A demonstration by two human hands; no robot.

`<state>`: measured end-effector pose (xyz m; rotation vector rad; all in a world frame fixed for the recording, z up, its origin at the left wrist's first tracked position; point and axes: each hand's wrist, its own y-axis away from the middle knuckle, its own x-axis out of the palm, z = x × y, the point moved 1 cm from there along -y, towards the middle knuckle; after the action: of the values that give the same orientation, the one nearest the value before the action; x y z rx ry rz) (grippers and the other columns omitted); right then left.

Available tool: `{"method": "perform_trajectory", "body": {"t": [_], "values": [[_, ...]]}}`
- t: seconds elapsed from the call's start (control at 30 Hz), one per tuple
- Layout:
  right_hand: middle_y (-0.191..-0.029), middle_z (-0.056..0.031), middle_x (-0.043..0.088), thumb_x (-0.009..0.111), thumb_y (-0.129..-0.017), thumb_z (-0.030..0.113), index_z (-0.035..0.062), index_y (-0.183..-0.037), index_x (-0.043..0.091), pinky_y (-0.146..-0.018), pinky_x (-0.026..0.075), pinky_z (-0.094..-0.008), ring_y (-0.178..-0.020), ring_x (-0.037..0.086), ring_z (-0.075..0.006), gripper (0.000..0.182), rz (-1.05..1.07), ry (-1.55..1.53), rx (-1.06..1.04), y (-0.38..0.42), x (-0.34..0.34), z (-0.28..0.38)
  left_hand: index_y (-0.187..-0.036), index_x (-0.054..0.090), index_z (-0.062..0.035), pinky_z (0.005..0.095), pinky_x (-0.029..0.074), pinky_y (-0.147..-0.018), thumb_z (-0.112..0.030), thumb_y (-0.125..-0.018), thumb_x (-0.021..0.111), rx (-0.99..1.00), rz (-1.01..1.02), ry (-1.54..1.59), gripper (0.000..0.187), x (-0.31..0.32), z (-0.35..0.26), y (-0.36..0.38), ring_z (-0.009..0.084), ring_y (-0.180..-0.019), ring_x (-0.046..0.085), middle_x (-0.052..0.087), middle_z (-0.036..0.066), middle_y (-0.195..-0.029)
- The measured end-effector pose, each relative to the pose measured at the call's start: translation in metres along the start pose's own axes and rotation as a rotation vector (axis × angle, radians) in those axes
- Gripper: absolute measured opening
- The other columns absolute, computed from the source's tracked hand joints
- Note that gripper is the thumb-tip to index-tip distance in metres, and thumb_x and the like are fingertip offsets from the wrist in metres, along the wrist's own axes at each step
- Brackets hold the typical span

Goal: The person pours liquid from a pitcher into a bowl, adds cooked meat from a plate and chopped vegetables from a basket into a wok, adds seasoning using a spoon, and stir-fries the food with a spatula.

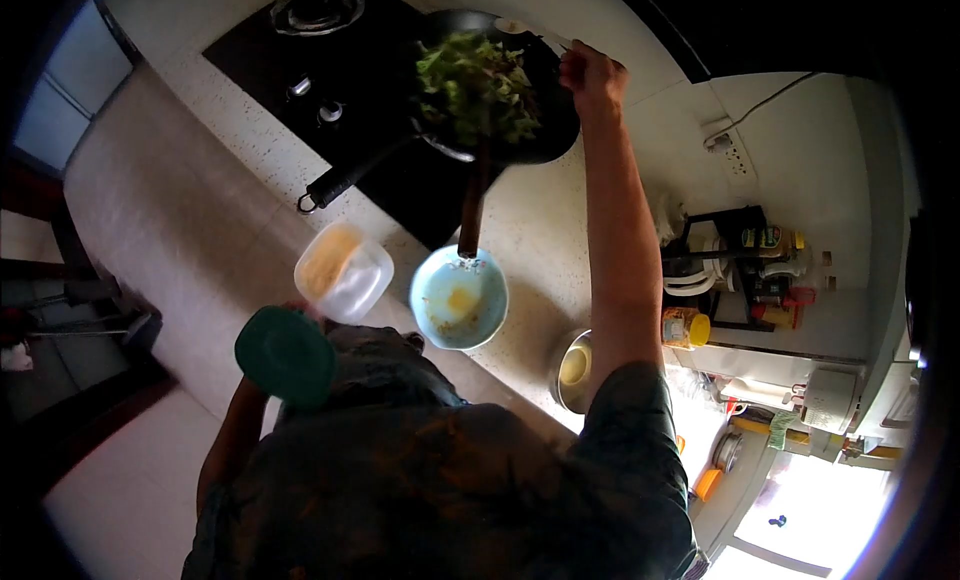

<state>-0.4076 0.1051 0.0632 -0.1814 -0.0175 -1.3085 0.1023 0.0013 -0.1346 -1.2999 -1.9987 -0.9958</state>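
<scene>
My left hand (303, 309), mostly hidden behind a green lid (287, 356), holds a clear plastic container (358, 278) with pale yellow-brown granules inside. The lid hangs open beside it. My right hand (596, 80) is closed at the far rim of a black wok (558, 115), gripping a thin spoon (512, 26) whose pale bowl end is over the wok. Leafy greens (478, 88) fill the wok. A utensil with a dark wooden handle (471, 215) rests in it, its working end hidden under the leaves.
Near the counter edge sits a light blue bowl (428, 315) with yellowish residue. The wok's long handle (345, 178) sticks out over the counter (240, 145). A metal pot (562, 385) lies under my right arm. Jars (680, 328) and a rack (745, 220) line the wall.
</scene>
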Motion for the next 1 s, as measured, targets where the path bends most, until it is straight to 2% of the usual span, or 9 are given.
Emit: {"method": "perform_trajectory", "body": {"t": [0.3,0.37,0.47,0.57,0.77,0.87,1.0], "values": [[-0.064,-0.0167,0.059,0.059,-0.077,0.002,-0.007,-0.077,0.057,-0.037,0.045,-0.0321,-0.048,0.056,-0.0229,0.009,-0.062,-0.012,0.013,-0.023,0.011,-0.005,-0.116,0.047,-0.0017,0.0317,0.046,-0.085,-0.022,-0.088,0.052,0.004,-0.011,-0.066,0.035,-0.002,-0.003,-0.003,0.0186,-0.098,0.054,0.055,0.012,-0.106],[-0.064,-0.0193,0.058,0.057,-0.08,0.002,-0.0086,-0.079,0.056,-0.036,0.047,-0.0357,-0.048,0.057,-0.025,0.01,-0.081,0.022,-0.033,-0.034,0.01,-0.005,-0.116,0.047,-0.0017,0.0313,0.047,-0.084,-0.022,-0.088,0.052,0.005,-0.015,-0.075,0.035,-0.002,-0.003,-0.003,0.0181,-0.097,0.055,0.056,0.012,-0.105],[-0.065,-0.0199,0.058,0.058,-0.08,0.003,-0.0089,-0.081,0.057,-0.037,0.047,-0.0366,-0.048,0.057,-0.0258,0.012,-0.15,-0.001,-0.049,-0.037,0.001,-0.004,-0.115,0.048,-0.0017,0.0308,0.047,-0.083,-0.022,-0.088,0.052,0.004,-0.02,-0.089,0.035,-0.004,-0.004,-0.002,0.0175,-0.095,0.055,0.056,0.011,-0.104],[-0.063,-0.0166,0.058,0.06,-0.076,0.002,-0.0077,-0.077,0.056,-0.037,0.045,-0.0319,-0.048,0.056,-0.0228,0.011,-0.166,-0.009,-0.011,-0.04,-0.015,-0.004,-0.115,0.048,-0.0017,0.0302,0.047,-0.082,-0.023,-0.088,0.052,0.0,-0.024,-0.092,0.034,-0.005,-0.004,0.0,0.0168,-0.094,0.056,0.057,0.011,-0.103],[-0.063,-0.0162,0.058,0.061,-0.074,0.003,-0.0057,-0.074,0.056,-0.037,0.044,-0.0321,-0.048,0.056,-0.0233,0.01,-0.219,0.073,0.006,-0.029,-0.049,0.005,-0.114,0.049,-0.0017,0.0291,0.048,-0.08,-0.023,-0.088,0.052,-0.01,-0.015,-0.123,0.033,-0.003,-0.006,-0.005,0.0155,-0.091,0.057,0.058,0.009,-0.101],[-0.063,-0.0158,0.058,0.062,-0.074,0.004,-0.0047,-0.074,0.056,-0.037,0.044,-0.0323,-0.047,0.055,-0.0231,0.01,-0.22,0.052,0.008,-0.023,-0.065,0.004,-0.113,0.05,-0.0019,0.0288,0.048,-0.08,-0.022,-0.088,0.053,-0.005,0.107,-0.057,0.033,0.016,-0.016,-0.007,0.0151,-0.091,0.057,0.058,0.009,-0.1],[-0.062,-0.0142,0.057,0.062,-0.075,0.005,-0.0032,-0.078,0.057,-0.038,0.044,-0.032,-0.047,0.054,-0.0221,0.01,-0.154,0.163,0.032,-0.01,-0.075,0.002,-0.112,0.05,-0.0025,0.0286,0.048,-0.08,-0.021,-0.088,0.054,0.054,0.034,-0.193,0.031,-0.004,0.003,-0.003,0.0149,-0.091,0.057,0.059,0.008,-0.1]]}}
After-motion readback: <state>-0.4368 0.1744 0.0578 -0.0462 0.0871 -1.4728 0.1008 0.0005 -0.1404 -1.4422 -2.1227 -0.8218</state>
